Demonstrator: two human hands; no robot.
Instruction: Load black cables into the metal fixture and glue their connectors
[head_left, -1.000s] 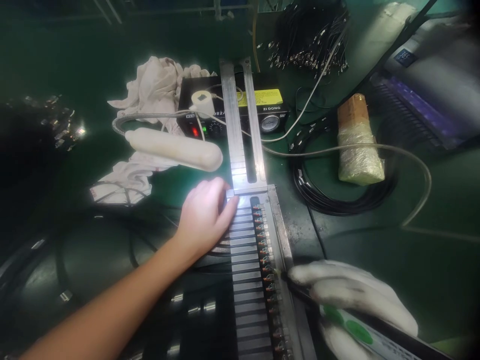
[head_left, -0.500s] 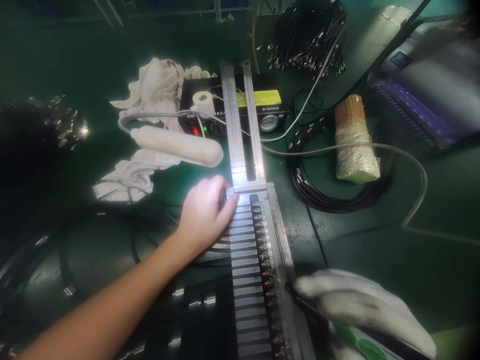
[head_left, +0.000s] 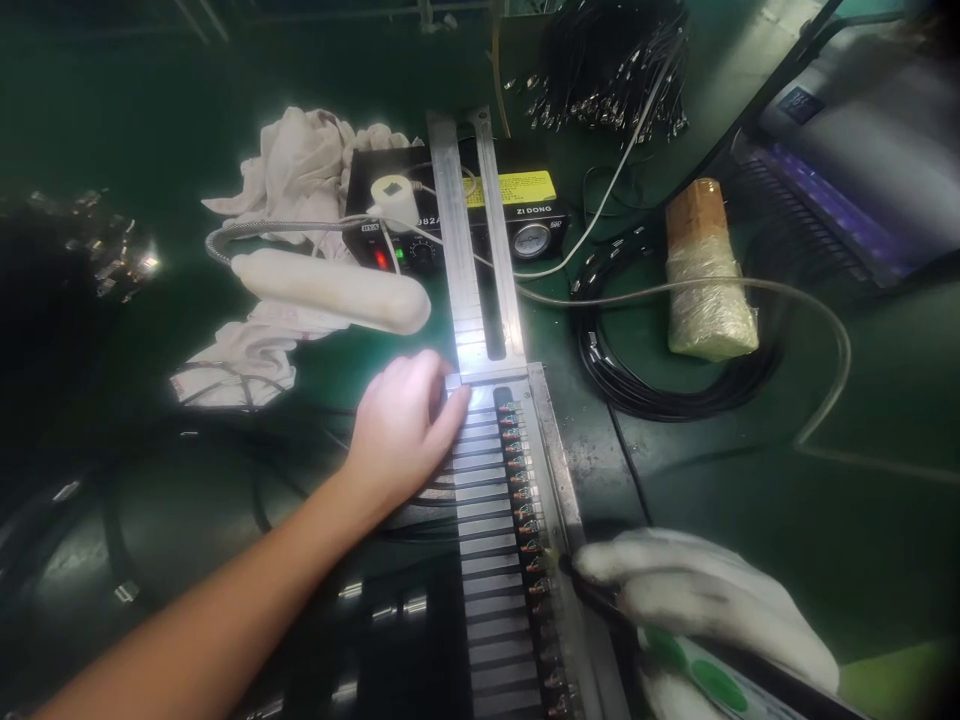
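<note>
A long metal jig (head_left: 480,540) runs down the middle, with several black cables lying in its slots. Small exposed wire ends with copper-coloured and green bits (head_left: 534,545) line a dark channel on its right side. My left hand (head_left: 401,425), bare, is closed on the jig's left edge near its upper end, thumb on top and fingers partly hidden. In a whitish glove, my right hand (head_left: 705,590) is closed around a pen-shaped tool (head_left: 712,680) with green ovals on a pale body. The tool's dark front end lies beside the jig's right rail.
A slotted metal plate (head_left: 459,240) extends from the jig over a black control box (head_left: 551,225). Left of it are a white lamp-like rod (head_left: 337,290) and crumpled cloth (head_left: 300,160). Coiled black cable (head_left: 645,395), a film-wrapped block (head_left: 711,300) and a cable bundle (head_left: 615,60) lie right.
The whole view has shifted slightly, with things appearing a little further left. My right hand and its tool show slightly higher and further left; both hands keep their grips.
</note>
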